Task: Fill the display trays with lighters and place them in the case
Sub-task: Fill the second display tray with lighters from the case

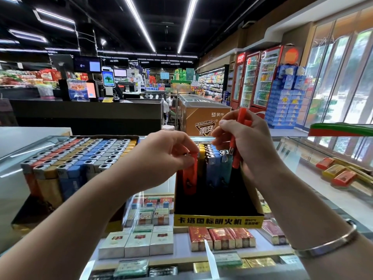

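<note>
Black cardboard display tray (218,209), yellow printed front lip, is set on the glass counter (314,190); only its back rows are filled with slim glossy plastic lighters. An orange lighter (190,174) is pinched at its metal cap by the left hand (167,156), base hidden in the tray. Several orange lighters (237,142) are gripped by the right hand (248,142); count unclear. Full tray (78,156) at left.

This is a supermarket or convenience shop. At ten o'clock stands a dark checkout counter (86,110) with payment screens (108,78), and stocked shelves (211,79) run at twelve o'clock. Red drink fridges (256,77) line the wall at one o'clock, beside a chest freezer (203,116). At six o'clock, cigarette packs (139,243) lie under the glass desk (323,199).
</note>
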